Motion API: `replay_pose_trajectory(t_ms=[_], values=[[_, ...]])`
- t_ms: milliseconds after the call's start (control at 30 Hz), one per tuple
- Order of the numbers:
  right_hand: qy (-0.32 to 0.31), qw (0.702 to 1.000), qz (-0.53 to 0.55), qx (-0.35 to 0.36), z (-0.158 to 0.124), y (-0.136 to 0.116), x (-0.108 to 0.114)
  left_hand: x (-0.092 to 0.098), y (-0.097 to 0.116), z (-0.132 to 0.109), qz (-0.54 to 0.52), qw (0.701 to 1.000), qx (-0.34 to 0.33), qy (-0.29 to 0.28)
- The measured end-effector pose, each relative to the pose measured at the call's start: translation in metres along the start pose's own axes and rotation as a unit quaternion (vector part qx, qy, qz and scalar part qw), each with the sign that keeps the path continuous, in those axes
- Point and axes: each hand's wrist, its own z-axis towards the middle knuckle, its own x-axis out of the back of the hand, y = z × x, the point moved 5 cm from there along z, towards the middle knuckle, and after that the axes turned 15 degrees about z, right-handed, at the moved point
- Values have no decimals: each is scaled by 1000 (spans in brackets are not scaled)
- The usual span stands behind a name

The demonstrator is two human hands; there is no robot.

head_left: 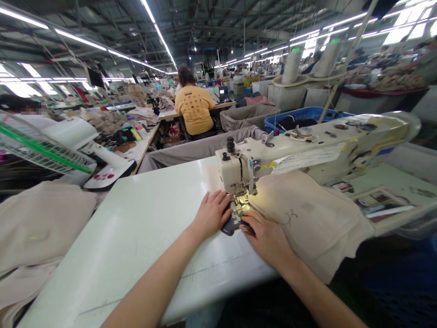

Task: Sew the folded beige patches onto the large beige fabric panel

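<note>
Partly unfolded, both hands (214, 213) (265, 234) touch the small dark piece (231, 225).

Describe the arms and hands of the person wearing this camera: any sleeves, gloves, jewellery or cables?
The left hand and right hand are ordinary human hands, without gloves. The left forearm and right forearm are bare, with no sleeves in view. I see no watch, bracelet, cables or markings; nail details are too small to tell.

We see bright ceiling tubes (148, 11), yellow light below the sewing machine head (231, 175), soft glare on the tabletop (150, 209), and stretched, somewhat blurred edges.
</note>
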Motion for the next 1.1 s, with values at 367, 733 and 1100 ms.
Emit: replay_pose_trajectory(t_ms=[367,733,1100], values=[[8,1000,5,-6,1,0,0,17,-1,-1,67,997,40,-22],[23,997,49,47,-14,-7,8,32,39,-31,-25,998,-49,-40],[-17,999,-44,19,-16,-10,3,23,20,-19,-50,991,-118,-31]])
